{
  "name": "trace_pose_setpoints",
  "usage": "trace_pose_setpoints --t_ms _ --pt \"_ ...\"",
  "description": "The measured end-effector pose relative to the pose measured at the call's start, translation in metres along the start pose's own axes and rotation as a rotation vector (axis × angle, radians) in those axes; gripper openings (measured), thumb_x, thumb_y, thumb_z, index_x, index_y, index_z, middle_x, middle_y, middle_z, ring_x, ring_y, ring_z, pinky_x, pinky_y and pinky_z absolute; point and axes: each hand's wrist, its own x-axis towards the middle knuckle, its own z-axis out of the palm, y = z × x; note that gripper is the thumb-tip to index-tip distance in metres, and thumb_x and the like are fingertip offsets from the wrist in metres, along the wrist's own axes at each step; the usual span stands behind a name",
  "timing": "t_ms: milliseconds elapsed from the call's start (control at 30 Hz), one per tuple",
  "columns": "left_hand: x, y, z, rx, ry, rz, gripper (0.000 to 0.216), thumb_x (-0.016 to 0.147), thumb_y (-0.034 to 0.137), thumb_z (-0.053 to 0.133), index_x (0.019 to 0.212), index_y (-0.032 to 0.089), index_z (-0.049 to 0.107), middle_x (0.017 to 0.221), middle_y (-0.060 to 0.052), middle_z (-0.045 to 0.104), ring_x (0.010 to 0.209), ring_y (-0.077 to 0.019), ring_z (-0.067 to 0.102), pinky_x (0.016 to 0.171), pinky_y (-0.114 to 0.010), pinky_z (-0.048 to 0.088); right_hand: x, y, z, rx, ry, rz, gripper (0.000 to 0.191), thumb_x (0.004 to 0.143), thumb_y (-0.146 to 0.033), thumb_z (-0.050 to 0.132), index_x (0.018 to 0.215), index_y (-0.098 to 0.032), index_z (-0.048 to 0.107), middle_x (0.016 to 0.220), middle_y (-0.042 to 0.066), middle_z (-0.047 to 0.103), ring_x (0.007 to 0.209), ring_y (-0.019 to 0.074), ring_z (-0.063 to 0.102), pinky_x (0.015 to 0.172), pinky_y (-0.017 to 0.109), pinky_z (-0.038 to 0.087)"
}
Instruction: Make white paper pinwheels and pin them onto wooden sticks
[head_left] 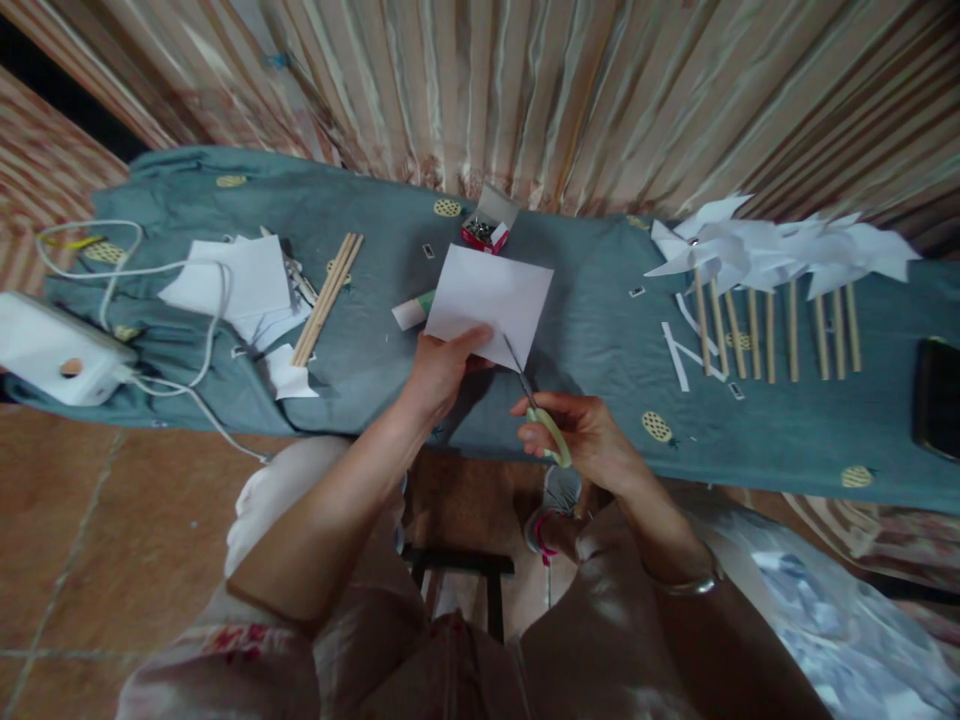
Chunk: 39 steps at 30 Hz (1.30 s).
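Observation:
My left hand [442,370] pinches the near-left edge of a white square sheet of paper [495,290], thumb on top. Scissors [553,432] with pale yellow-green handles are in my right hand [589,435]. Their blades lie at the sheet's near edge, pointing into it; how far they have cut is too fine to tell. Partly under the paper, a white and green tube or stick [411,311] pokes out on the left. Just beyond the sheet stands an opened small red box [487,232] with tiny metal pieces inside.
On the left are wooden sticks [327,300], a stack of white paper [240,280] and a white device [60,350] with a cable. Several paper pinwheels [780,250] on sticks lie at the right, near paper strips [679,355]. A dark phone-like object [937,395] sits at the right edge.

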Motion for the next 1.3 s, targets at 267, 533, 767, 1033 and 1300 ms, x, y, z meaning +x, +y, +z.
trace_pose_setpoints --t_ms 267,533,767,1033,1300 --pt "-0.001 0.003 0.0 0.031 -0.004 -0.018 0.023 0.063 0.016 0.075 0.083 0.017 0.065 0.082 -0.001 0.07 0.069 -0.0147 0.064 0.057 -0.024 0.051 0.0 0.0 0.0 -0.005 -0.003 -0.002 0.043 0.05 -0.046 0.094 0.077 -0.021 0.072 0.055 -0.006 0.063 0.049 0.0071 0.055 0.048 0.021 0.047" --pt "-0.003 -0.002 0.002 0.072 -0.039 -0.003 0.027 0.059 0.02 0.077 0.082 0.015 0.066 0.079 -0.003 0.07 0.065 -0.0144 0.062 0.055 -0.024 0.051 0.0 -0.003 -0.001 -0.03 0.017 0.012 0.043 0.048 -0.044 0.095 0.077 -0.02 0.072 0.056 -0.006 0.059 0.051 0.0083 0.056 0.05 0.022 0.049" --pt "-0.002 -0.003 0.001 0.103 -0.041 -0.005 0.023 0.062 0.022 0.075 0.082 0.017 0.066 0.081 -0.003 0.07 0.069 -0.0162 0.063 0.057 -0.024 0.051 0.0 -0.002 0.001 -0.024 0.035 -0.007 0.045 0.049 -0.049 0.093 0.076 -0.02 0.072 0.056 -0.005 0.061 0.051 0.0086 0.056 0.049 0.022 0.048" --pt "-0.002 -0.006 0.001 0.063 -0.034 0.013 0.025 0.059 0.02 0.076 0.082 0.016 0.068 0.08 -0.002 0.071 0.068 -0.015 0.063 0.06 -0.024 0.052 0.0 -0.006 0.003 -0.054 0.039 -0.031 0.047 0.048 -0.054 0.092 0.075 -0.021 0.071 0.054 -0.006 0.061 0.048 0.0086 0.055 0.047 0.023 0.048" --pt "-0.002 -0.007 0.001 0.1 -0.052 0.014 0.019 0.061 0.019 0.075 0.08 0.016 0.068 0.077 -0.002 0.069 0.068 -0.0155 0.063 0.061 -0.024 0.05 0.0 -0.006 0.002 -0.02 0.046 -0.02 0.047 0.047 -0.05 0.094 0.074 -0.02 0.071 0.053 -0.006 0.06 0.047 0.0077 0.053 0.046 0.023 0.047"
